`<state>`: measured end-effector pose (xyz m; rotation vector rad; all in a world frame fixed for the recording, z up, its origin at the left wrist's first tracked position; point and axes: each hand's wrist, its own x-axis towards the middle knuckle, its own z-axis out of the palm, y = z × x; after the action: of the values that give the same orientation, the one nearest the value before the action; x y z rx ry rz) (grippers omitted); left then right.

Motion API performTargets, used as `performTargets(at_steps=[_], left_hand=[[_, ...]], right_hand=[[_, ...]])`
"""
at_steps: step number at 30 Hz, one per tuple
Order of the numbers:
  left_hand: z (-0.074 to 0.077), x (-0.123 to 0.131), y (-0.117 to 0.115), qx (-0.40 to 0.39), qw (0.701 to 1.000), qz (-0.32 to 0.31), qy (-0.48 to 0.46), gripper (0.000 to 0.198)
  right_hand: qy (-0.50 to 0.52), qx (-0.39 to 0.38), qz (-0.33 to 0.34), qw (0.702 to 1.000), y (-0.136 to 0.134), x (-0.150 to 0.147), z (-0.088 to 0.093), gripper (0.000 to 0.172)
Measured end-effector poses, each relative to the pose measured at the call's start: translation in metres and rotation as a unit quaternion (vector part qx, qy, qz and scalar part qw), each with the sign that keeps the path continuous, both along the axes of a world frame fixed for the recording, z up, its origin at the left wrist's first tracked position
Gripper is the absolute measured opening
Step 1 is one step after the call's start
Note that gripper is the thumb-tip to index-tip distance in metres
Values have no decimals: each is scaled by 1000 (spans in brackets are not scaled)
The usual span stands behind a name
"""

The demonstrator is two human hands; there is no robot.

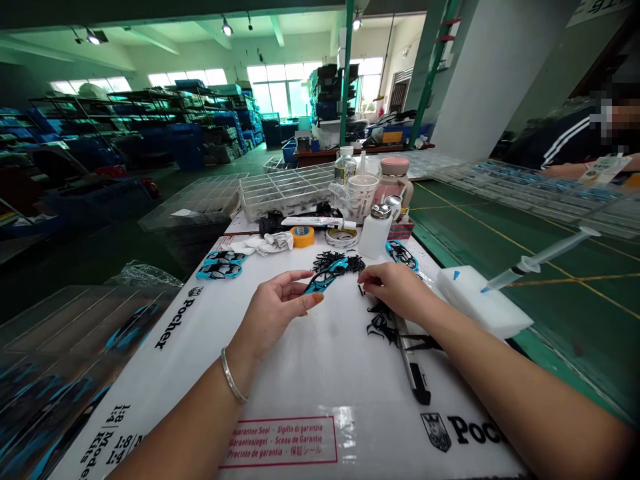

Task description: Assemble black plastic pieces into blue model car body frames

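My left hand (277, 303) pinches a small blue and black plastic part (324, 278) between thumb and fingers, above a white Pocher box (310, 393) that serves as the work surface. My right hand (395, 285) is curled with its fingertips together beside the part, over loose black pieces (383, 327); what it pinches is too small to make out. A pile of small black parts (340, 261) lies just beyond the hands. A black-handled tool (414, 370) lies on the box under my right forearm.
Finished blue parts lie at left (220, 265) and right (401, 253). Behind are a tape roll (303, 236), a white squeeze bottle (375, 230), a cup (362, 195) and a compartment tray (285, 190). A syringe (540, 259) stands in white foam (483, 300). Another person (580, 137) sits at far right.
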<state>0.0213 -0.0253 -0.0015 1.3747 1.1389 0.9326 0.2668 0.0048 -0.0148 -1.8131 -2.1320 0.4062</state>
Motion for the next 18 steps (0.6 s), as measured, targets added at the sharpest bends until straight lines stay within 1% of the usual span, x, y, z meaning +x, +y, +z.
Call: performTargets(at_steps=[5,8,13,18], left_hand=[[2,0,-1,-8,1000,8,4,59],[4,1,-2,-6,1000,12,5,58],[3,1,-1,-2,1000,12,11,58],[3,0,1,-10,1000,16,7,63]], right_hand=[[-24,7,-20,999,-4,7,10,19],[-42,2,-17,999,-7,12,16,17],[-68,-23,34,997,-11,15,20,16],[-100,-42,81,991,-16,9,18,18]])
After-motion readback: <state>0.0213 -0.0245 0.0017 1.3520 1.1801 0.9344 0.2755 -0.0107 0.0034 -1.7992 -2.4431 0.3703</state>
